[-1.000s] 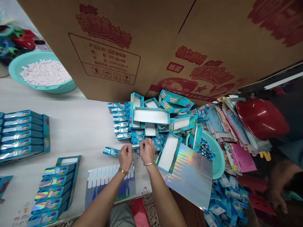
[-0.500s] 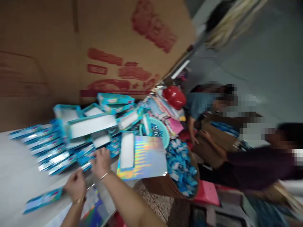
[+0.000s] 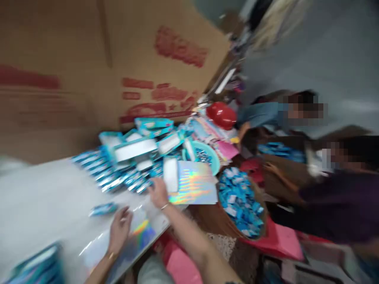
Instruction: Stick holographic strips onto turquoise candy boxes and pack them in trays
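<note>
My left hand (image 3: 121, 227) is over the near edge of the white table, fingers loosely bent and apart, with nothing visible in them. Just beyond its fingertips a slim blue packet (image 3: 103, 209) lies alone on the table. My right hand (image 3: 158, 193) reaches to the end of a row of shiny blue packets (image 3: 111, 181), its fingers closed on one at the row's right end; blur hides the exact grip. Behind the row are piled blue open boxes with white insides (image 3: 136, 150). A silvery rainbow sheet (image 3: 197, 183) carries a white tray (image 3: 170, 174) beside my right hand.
A large cardboard box (image 3: 89, 98) stands along the back. To the right are a turquoise basin (image 3: 214, 159), a red bowl-like object (image 3: 222, 115) and a carton of small blue packets (image 3: 239, 201). Two people work at the right. Blue stacked items (image 3: 38, 266) lie front left.
The view has shifted left, bringing the stacked blue items into the front left corner. My left hand has come away from the single packet. My right hand stays by the row.
</note>
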A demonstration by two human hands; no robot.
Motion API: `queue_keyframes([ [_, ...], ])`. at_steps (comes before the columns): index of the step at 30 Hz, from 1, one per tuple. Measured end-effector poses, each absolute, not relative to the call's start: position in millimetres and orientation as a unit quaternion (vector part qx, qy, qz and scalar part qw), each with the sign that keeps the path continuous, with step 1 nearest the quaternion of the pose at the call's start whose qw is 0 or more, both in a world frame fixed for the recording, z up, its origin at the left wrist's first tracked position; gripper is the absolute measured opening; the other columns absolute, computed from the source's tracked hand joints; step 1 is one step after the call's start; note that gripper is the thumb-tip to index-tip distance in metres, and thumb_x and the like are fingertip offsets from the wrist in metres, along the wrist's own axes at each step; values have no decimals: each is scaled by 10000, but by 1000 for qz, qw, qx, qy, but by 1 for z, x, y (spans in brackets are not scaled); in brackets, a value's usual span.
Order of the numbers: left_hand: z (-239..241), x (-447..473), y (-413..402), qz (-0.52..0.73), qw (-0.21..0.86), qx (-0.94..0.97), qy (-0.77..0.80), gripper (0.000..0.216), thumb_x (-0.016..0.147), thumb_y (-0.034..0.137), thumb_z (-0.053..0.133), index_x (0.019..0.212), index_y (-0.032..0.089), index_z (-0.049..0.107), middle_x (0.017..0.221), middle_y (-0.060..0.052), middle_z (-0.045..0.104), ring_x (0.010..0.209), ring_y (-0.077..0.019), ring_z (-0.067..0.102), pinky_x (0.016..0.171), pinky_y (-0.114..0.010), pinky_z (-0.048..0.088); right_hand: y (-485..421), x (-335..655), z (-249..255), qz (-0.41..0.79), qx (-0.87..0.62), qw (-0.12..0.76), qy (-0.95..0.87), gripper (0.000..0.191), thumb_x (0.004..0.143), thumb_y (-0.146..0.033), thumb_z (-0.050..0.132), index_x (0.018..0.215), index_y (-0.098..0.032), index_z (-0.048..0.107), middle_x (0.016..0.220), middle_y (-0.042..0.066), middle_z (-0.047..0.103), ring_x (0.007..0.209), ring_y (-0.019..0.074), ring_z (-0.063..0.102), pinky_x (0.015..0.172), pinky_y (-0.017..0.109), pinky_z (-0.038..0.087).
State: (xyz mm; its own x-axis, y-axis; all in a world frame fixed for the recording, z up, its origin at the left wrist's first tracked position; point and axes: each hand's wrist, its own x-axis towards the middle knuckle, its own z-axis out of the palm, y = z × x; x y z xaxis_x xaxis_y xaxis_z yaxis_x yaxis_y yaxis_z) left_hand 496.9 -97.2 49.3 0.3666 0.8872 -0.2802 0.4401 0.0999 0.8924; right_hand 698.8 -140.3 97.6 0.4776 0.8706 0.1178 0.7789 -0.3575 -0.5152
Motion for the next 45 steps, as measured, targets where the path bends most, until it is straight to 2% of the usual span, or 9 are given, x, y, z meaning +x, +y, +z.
queue_keyframes([
  [5, 79, 431, -80, 173, 303, 808, 474, 488, 865, 383, 506, 1298, 158, 500, 1248, -157, 572, 1181, -301, 515, 989, -459, 432, -167, 703, 95, 86, -755, 109, -641, 779, 830, -270, 620, 1510, -179, 250, 1536, 137, 315, 1433, 312, 195, 1147, 501, 169],
  [10, 79, 423, -29, 35, 135, 880, 455, 759, 723, 84, 553, 1446, 173, 338, 1517, -163, 339, 1397, -359, 257, 1105, -542, 218, -133, 696, 87, 43, -735, 16, -676, 747, 821, -98, 510, 1515, -202, 252, 1548, 123, 315, 1454, 302, 160, 1155, 545, 56],
  [14, 71, 436, -13, -14, 179, 881, 438, 547, 777, 75, 507, 1305, 217, 495, 1322, -134, 542, 1259, -317, 452, 1082, -524, 222, -113, 695, 80, 25, -725, 10, -688, 673, 856, -81, 445, 1498, -219, 300, 1429, 134, 479, 1398, 277, 295, 1158, 533, 67],
  [18, 68, 439, -13, -5, 232, 850, 473, 322, 811, 150, 547, 1128, 194, 591, 1131, -121, 610, 1097, -293, 566, 1018, -447, 297, -108, 697, 72, 20, -689, 3, -724, 615, 872, -100, 452, 1470, -216, 365, 1525, 131, 362, 1437, 288, 225, 1151, 536, 102],
  [21, 65, 434, -17, 7, 246, 825, 509, 425, 791, 189, 600, 1213, 189, 542, 1161, -121, 609, 1120, -280, 564, 982, -383, 332, -108, 701, 66, 18, -656, 8, -755, 579, 885, -120, 451, 1455, -201, 389, 1549, 114, 327, 1457, 273, 190, 1152, 542, 111],
  [27, 52, 417, -27, 81, 313, 764, 559, 813, 779, 252, 638, 1466, 132, 218, 1138, -111, 629, 1030, -252, 603, 875, -327, 417, -106, 706, 66, 31, -628, 4, -777, 530, 830, -154, 543, 1358, -153, 491, 1420, 159, 484, 1377, 285, 342, 1157, 484, 186],
  [34, 57, 412, -45, 126, 340, 737, 570, 318, 773, 197, 634, 1091, 207, 622, 1102, -82, 630, 1070, -247, 574, 933, -336, 418, -109, 701, 75, 43, -603, -10, -797, 724, 671, -216, 732, 1341, -129, 474, 1239, 179, 559, 1115, 322, 522, 1002, 409, 403],
  [41, 57, 416, -77, 159, 291, 628, 704, 426, 870, 274, 541, 1270, 134, 512, 1166, -155, 563, 1108, -283, 549, 905, -359, 417, -97, 642, 65, 126, -670, 95, -725, 422, 710, -278, 645, 1119, -196, 579, 1027, 172, 614, 978, 325, 588, 837, 403, 452],
  [45, 55, 425, -92, 190, 336, 578, 719, 600, 791, 211, 617, 1361, 159, 437, 1196, -149, 531, 1124, -278, 539, 920, -341, 410, -83, 576, 64, 155, -720, 131, -663, 479, 725, -343, 644, 1153, -153, 539, 1056, 156, 604, 1014, 306, 580, 845, 369, 452],
])
